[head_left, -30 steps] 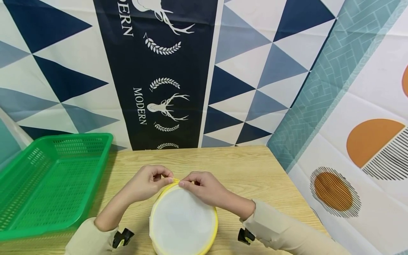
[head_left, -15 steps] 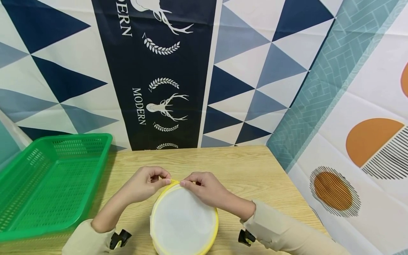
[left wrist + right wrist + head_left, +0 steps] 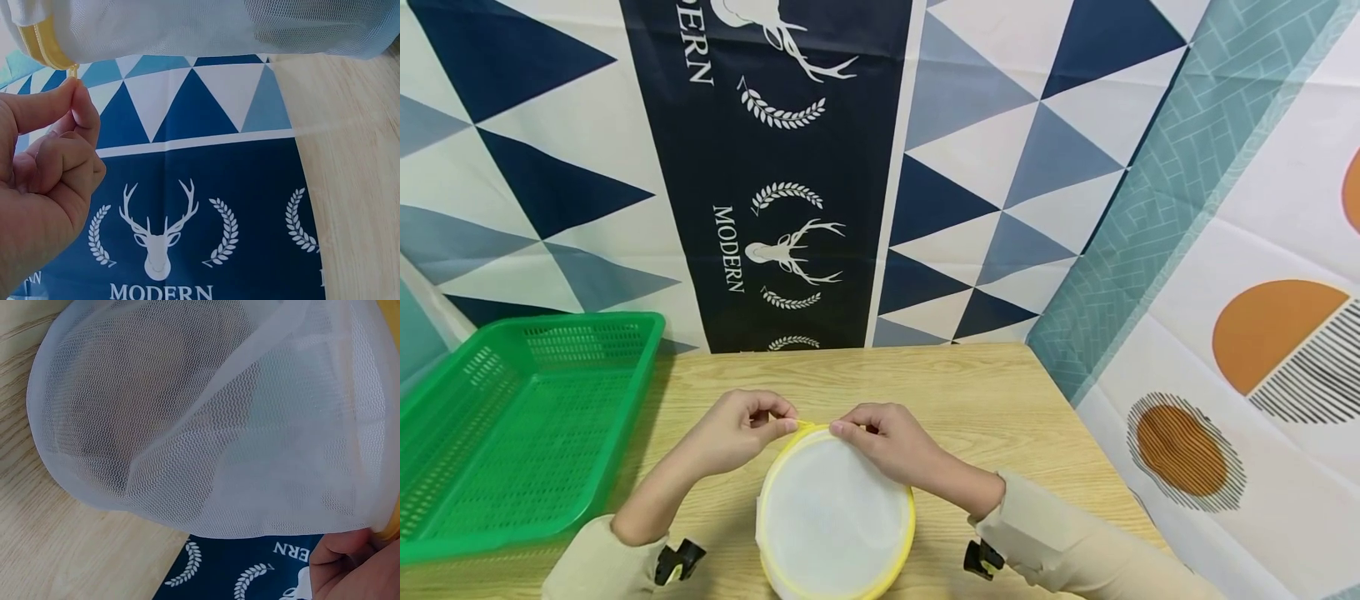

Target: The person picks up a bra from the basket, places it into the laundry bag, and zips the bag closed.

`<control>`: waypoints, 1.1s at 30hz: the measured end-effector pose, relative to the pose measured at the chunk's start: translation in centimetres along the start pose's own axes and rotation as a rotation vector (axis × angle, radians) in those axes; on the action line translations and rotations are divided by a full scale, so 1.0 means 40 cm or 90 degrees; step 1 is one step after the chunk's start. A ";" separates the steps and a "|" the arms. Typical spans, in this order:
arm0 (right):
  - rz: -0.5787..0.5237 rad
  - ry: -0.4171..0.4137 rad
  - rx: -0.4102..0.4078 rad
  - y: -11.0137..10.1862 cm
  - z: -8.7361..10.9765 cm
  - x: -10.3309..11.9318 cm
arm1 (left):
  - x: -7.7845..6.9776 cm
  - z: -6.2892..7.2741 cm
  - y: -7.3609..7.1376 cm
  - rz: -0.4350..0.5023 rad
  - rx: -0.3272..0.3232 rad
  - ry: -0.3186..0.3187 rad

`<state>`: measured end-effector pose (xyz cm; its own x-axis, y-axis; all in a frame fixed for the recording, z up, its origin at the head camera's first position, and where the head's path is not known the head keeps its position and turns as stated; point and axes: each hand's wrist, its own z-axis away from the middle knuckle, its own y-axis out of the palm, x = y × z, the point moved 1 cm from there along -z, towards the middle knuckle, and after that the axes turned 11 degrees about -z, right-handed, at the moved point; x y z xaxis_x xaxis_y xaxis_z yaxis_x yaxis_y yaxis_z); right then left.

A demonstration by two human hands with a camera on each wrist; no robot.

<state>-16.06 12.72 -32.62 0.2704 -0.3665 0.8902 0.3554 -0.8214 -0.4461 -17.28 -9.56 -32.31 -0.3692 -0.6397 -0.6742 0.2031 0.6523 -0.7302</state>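
Observation:
A round white mesh laundry bag [image 3: 835, 517] with a yellow zipper edge stands on the table at the bottom middle of the head view. At the bag's far edge, my left hand [image 3: 741, 432] pinches a small yellow zipper pull [image 3: 73, 70] between thumb and forefinger. The yellow zipper band [image 3: 45, 42] curves just above those fingertips. Just right of it, my right hand [image 3: 886, 442] pinches the yellow edge of the bag. Sheer mesh side walls [image 3: 187, 425] fill most of the right wrist view, where only part of the right hand [image 3: 356, 565] shows.
On the left stands a green plastic basket [image 3: 651, 367] with slotted walls. The wooden table [image 3: 970, 392] ends at a wall of patterned cloth [image 3: 962, 167] behind. More printed cloth [image 3: 1262, 250] hangs along the right side.
My left hand has shifted slightly left, widening the gap between the two hands, with yellow edge showing between them. The bag and right hand have moved slightly right.

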 end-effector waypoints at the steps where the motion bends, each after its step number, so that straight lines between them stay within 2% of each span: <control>1: 0.001 0.003 -0.001 0.000 0.000 0.001 | -0.002 0.001 0.000 0.003 0.000 -0.003; 6: 0.029 0.011 -0.006 0.002 -0.004 0.010 | -0.009 0.002 0.004 0.015 -0.007 -0.010; 10: 0.049 0.010 0.020 0.010 -0.009 0.018 | -0.018 0.000 0.010 0.013 -0.007 -0.005; 15: 0.059 -0.016 0.046 0.020 -0.010 0.025 | -0.030 0.000 0.014 0.003 -0.006 0.012; 22: 0.052 -0.038 0.031 0.017 -0.007 0.029 | -0.031 0.001 0.011 0.009 -0.006 0.009; 33: 0.042 -0.059 0.010 0.013 -0.004 0.014 | -0.013 0.001 0.009 0.008 -0.012 -0.004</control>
<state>-15.86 12.02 -32.32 0.3748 -0.3768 0.8471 0.3479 -0.7897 -0.5053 -16.98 -9.01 -32.21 -0.3613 -0.6332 -0.6845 0.1910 0.6682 -0.7190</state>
